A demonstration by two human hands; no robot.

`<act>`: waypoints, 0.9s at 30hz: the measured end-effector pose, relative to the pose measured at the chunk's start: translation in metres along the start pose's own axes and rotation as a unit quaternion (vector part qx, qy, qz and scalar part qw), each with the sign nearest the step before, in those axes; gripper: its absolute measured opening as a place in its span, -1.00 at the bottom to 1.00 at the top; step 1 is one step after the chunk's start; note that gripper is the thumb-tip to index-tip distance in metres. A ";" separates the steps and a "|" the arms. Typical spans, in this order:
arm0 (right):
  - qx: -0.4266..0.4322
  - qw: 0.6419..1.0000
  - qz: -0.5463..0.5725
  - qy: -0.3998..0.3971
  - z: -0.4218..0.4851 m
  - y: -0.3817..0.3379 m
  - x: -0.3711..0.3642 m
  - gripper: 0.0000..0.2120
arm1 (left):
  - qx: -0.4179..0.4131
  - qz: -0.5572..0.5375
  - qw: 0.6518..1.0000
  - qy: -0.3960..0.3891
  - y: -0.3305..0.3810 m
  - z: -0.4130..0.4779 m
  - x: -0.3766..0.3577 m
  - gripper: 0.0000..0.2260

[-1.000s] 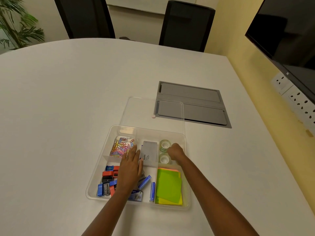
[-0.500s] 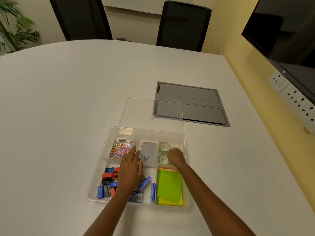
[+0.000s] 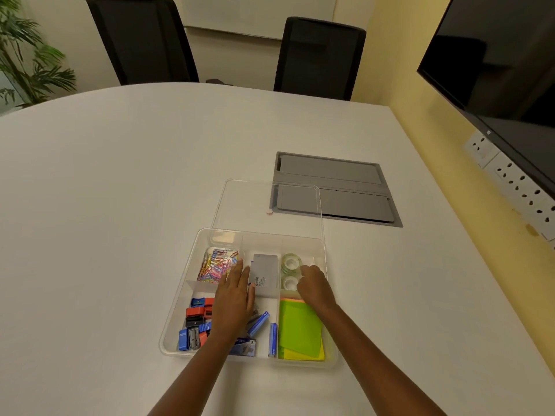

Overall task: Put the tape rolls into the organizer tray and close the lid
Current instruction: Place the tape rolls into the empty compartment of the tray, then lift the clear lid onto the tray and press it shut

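A clear organizer tray [image 3: 180, 307] sits on the white table in front of me. Two clear tape rolls [image 3: 290, 262] lie one behind the other in its far right compartment. My right hand [image 3: 313, 285] hovers over that compartment, fingers curled loosely beside the nearer roll [image 3: 289, 283], with nothing visibly gripped. My left hand [image 3: 235, 298] rests flat, fingers spread, inside the tray's middle, next to a grey box [image 3: 265, 274]. The clear lid [image 3: 267, 202] lies flat on the table just behind the tray.
The tray also holds coloured paper clips [image 3: 214, 264], sharpeners [image 3: 195, 321], blue staple boxes [image 3: 258, 324] and green sticky notes [image 3: 300, 328]. A grey cable hatch [image 3: 339, 187] is set into the table behind the lid. Two black chairs stand at the far edge, a wall screen at right.
My right hand has drawn back slightly from the tape rolls toward me. The left hand has stayed in place.
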State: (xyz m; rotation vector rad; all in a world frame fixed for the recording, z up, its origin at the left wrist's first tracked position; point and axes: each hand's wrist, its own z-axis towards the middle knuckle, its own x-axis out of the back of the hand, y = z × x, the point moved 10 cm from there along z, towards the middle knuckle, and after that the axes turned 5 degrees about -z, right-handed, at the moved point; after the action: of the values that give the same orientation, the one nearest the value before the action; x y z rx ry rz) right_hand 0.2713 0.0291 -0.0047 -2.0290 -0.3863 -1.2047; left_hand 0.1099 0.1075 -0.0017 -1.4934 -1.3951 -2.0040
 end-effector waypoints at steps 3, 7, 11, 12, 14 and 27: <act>0.072 0.993 0.014 0.095 -0.017 -0.006 0.021 -0.57 | -0.012 -0.002 1.000 -0.007 -0.002 0.000 0.001 -0.39; 0.101 0.978 0.022 0.184 -0.035 0.004 0.034 -0.59 | -0.011 0.008 1.000 0.006 -0.013 -0.003 0.016 -0.34; 0.037 0.979 0.084 0.181 -0.041 0.025 0.030 -0.57 | 0.029 0.041 0.999 0.019 -0.039 -0.007 0.039 -0.34; 0.016 0.981 0.103 0.166 -0.041 0.030 0.026 -0.55 | 0.053 0.047 0.997 0.008 -0.048 -0.008 0.041 -0.35; -0.032 0.980 0.146 0.130 -0.041 0.038 0.016 -0.53 | 0.100 0.042 0.994 -0.001 -0.063 -0.014 0.048 -0.40; -0.113 0.968 0.189 0.120 -0.038 0.052 0.007 -0.62 | 0.191 -0.191 0.962 0.037 -0.099 -0.021 0.058 -0.65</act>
State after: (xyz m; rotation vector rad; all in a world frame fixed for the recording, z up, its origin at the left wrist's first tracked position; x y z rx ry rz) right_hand 0.2814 -0.0349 -0.0103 -1.9936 0.2596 -1.2722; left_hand 0.0044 0.1572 -0.0040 -1.0309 -2.0191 -1.8145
